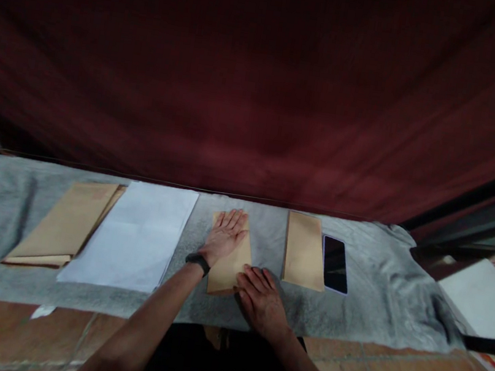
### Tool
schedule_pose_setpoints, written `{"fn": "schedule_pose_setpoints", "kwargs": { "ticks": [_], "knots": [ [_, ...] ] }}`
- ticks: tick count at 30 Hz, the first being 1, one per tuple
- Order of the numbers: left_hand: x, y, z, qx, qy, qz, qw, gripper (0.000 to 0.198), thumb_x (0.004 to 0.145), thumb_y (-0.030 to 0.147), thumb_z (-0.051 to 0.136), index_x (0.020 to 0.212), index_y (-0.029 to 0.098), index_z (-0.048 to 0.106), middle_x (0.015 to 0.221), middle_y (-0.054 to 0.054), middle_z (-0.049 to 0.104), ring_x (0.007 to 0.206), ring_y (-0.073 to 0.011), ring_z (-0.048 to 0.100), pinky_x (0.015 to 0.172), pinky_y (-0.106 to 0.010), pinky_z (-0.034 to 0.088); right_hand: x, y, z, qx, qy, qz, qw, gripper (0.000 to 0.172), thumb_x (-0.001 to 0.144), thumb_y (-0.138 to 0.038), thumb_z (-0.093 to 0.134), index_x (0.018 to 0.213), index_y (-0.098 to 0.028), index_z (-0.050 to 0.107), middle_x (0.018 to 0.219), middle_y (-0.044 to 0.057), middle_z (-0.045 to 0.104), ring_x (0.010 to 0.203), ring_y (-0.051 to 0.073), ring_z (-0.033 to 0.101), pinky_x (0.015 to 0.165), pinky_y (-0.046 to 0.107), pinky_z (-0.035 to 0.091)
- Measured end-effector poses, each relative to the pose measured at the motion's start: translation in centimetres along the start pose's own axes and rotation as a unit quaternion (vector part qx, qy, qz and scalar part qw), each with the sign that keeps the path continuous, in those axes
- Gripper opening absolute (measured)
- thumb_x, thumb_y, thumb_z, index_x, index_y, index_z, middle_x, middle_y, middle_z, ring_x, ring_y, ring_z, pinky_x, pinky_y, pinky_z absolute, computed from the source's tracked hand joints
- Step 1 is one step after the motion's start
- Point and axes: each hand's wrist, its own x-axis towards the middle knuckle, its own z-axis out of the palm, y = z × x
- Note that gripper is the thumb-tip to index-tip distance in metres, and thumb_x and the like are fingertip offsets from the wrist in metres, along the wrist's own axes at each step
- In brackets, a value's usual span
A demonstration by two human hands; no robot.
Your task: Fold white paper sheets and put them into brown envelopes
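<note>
A brown envelope (pixel 228 269) lies on the grey cloth in front of me. My left hand (pixel 225 236), with a dark band at the wrist, rests flat across its upper part, fingers stretched out and pointing away from me. At the envelope's lower right edge, my right hand (pixel 262 299) lies with its fingertips on the paper; those fingers are extended, and the thumb side is partly hidden. Neither hand grips anything that I can see. Whether the envelope is folded or sealed cannot be made out.
Left are a stack of white paper (pixel 132 236) and larger brown envelopes (pixel 65 220). Right are more small brown envelopes (pixel 306 250) beside a phone (pixel 335 264). A grey cloth (pixel 382 280) covers the surface; a dark red curtain (pixel 257 119) hangs behind. A white board (pixel 486 299) stands far right.
</note>
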Motion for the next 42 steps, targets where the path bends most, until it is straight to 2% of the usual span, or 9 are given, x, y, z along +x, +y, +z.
{"fn": "schedule_pose_setpoints", "kwargs": {
  "ticks": [5, 12, 18, 23, 27, 33, 42],
  "knots": [
    [-3.4, 0.9, -0.1, -0.024, -0.017, 0.053, 0.998, 0.057, 0.105, 0.037, 0.03, 0.159, 0.018, 0.03, 0.165, -0.008, 0.035, 0.155, -0.0213, 0.025, 0.128, -0.045, 0.016, -0.2, 0.2, 0.3, 0.008, -0.006, 0.014, 1.0, 0.039, 0.1, -0.022, 0.052, 0.139, -0.025, 0.059, 0.147, 0.008, 0.058, 0.137, 0.024, 0.053, 0.12, 0.051, 0.034],
    [-10.4, 2.1, -0.9, -0.046, -0.043, 0.077, 0.995, 0.055, 0.106, 0.035, 0.03, 0.158, 0.018, 0.032, 0.165, -0.008, 0.033, 0.153, -0.0176, 0.028, 0.127, -0.041, 0.021, -0.4, 0.6, 0.4, 0.02, -0.003, 0.009, 1.0, 0.041, 0.099, -0.023, 0.054, 0.14, -0.024, 0.058, 0.148, 0.009, 0.057, 0.138, 0.024, 0.052, 0.12, 0.052, 0.034],
    [-14.6, 2.8, -2.0, -0.078, -0.02, 0.078, 0.994, 0.053, 0.105, 0.037, 0.04, 0.155, 0.021, 0.04, 0.16, -0.008, 0.043, 0.149, -0.0182, 0.037, 0.124, -0.041, 0.031, -0.5, 0.8, 0.5, 0.024, 0.008, 0.003, 1.0, 0.043, 0.096, -0.022, 0.057, 0.139, -0.023, 0.059, 0.147, 0.009, 0.058, 0.136, 0.023, 0.053, 0.119, 0.05, 0.037],
    [-15.5, 3.2, -2.2, -0.113, 0.012, 0.05, 0.992, 0.05, 0.102, 0.037, 0.047, 0.149, 0.019, 0.048, 0.155, -0.01, 0.05, 0.146, -0.0214, 0.044, 0.121, -0.044, 0.037, -0.1, 1.3, 0.9, 0.057, 0.019, 0.025, 0.998, 0.034, 0.101, -0.018, 0.05, 0.131, -0.025, 0.064, 0.141, 0.006, 0.064, 0.132, 0.02, 0.057, 0.117, 0.046, 0.039],
    [-15.4, 3.0, -2.3, -0.146, 0.023, 0.035, 0.988, 0.044, 0.1, 0.032, 0.05, 0.142, 0.02, 0.056, 0.15, -0.01, 0.056, 0.141, -0.0213, 0.049, 0.119, -0.044, 0.041, 0.6, 1.8, 0.8, 0.041, 0.013, 0.043, 0.998, 0.031, 0.098, -0.016, 0.056, 0.125, -0.025, 0.068, 0.136, 0.005, 0.067, 0.125, 0.021, 0.061, 0.109, 0.044, 0.045],
    [-15.2, 2.9, -2.6, -0.127, -0.005, 0.031, 0.991, 0.046, 0.098, 0.034, 0.056, 0.14, 0.016, 0.056, 0.148, -0.013, 0.058, 0.138, -0.0228, 0.053, 0.115, -0.041, 0.045, 1.6, 2.4, -0.8, -0.042, -0.073, -0.041, 0.996, 0.032, 0.097, -0.021, 0.062, 0.128, -0.022, 0.065, 0.139, 0.009, 0.064, 0.121, 0.025, 0.062, 0.106, 0.044, 0.047],
    [-15.1, 3.5, -2.8, -0.077, -0.011, 0.026, 0.997, 0.037, 0.099, 0.024, 0.055, 0.134, 0.014, 0.062, 0.143, -0.014, 0.061, 0.136, -0.0228, 0.056, 0.113, -0.039, 0.048, 1.6, 2.4, -1.2, -0.097, -0.099, -0.085, 0.987, 0.028, 0.1, -0.021, 0.058, 0.128, -0.021, 0.064, 0.139, 0.009, 0.063, 0.123, 0.023, 0.061, 0.107, 0.04, 0.048]
  ]
}}
